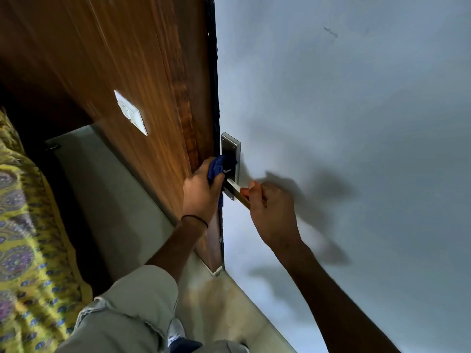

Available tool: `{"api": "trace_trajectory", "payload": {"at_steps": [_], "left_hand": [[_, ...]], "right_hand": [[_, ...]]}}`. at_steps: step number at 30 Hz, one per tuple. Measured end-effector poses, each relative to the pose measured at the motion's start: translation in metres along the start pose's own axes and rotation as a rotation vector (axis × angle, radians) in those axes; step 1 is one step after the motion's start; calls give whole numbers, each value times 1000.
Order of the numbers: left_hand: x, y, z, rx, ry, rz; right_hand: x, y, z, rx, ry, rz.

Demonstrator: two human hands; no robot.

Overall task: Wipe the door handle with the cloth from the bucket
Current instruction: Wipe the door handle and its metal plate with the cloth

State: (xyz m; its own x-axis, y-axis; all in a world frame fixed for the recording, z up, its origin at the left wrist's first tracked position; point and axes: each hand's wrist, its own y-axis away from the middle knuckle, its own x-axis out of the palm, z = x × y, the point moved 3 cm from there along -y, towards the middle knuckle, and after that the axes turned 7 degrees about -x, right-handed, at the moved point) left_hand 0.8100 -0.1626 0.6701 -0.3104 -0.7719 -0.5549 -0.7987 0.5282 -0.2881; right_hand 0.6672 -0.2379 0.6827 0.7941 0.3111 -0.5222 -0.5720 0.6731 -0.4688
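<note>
A metal door handle (235, 187) juts from a steel backplate (230, 146) on the pale grey door (344, 110). My left hand (200, 193) is closed around a bunched dark blue cloth (220, 165) and presses it against the backplate, just above the lever's base. My right hand (271, 212) grips the outer end of the lever, thumb on top. The middle of the lever shows between my two hands. No bucket is in sight.
The door's wood-grain edge (142, 85) runs left of the handle, with a white switch plate (130, 112) on the wooden panel. A yellow patterned bedspread (28, 238) lies at far left. My knee in grey trousers (132, 301) is below, over a pale tiled floor (107, 189).
</note>
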Motion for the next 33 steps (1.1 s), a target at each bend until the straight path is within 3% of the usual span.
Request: {"api": "trace_trajectory", "payload": {"at_steps": [6, 11, 18, 21, 24, 27, 31, 33], "left_hand": [[9, 34, 8, 120, -71, 72], [13, 18, 4, -53, 104, 48], [13, 72, -7, 4, 75, 99], [2, 68, -10, -132, 260, 36], [-18, 58, -11, -422, 666, 19], [-33, 50, -18, -543, 903, 93], [-38, 49, -42, -555, 1047, 421], [-41, 43, -50, -591, 1125, 611]], "right_hand": [[4, 1, 1, -3, 7, -23], [0, 1, 4, 19, -7, -42], [9, 7, 3, 81, -42, -157], [8, 6, 4, 120, -31, -147], [-3, 11, 10, 137, -76, -178], [-13, 27, 37, -88, -6, -266], [9, 41, 61, -251, 88, 47], [20, 37, 60, -260, 183, 102]]}}
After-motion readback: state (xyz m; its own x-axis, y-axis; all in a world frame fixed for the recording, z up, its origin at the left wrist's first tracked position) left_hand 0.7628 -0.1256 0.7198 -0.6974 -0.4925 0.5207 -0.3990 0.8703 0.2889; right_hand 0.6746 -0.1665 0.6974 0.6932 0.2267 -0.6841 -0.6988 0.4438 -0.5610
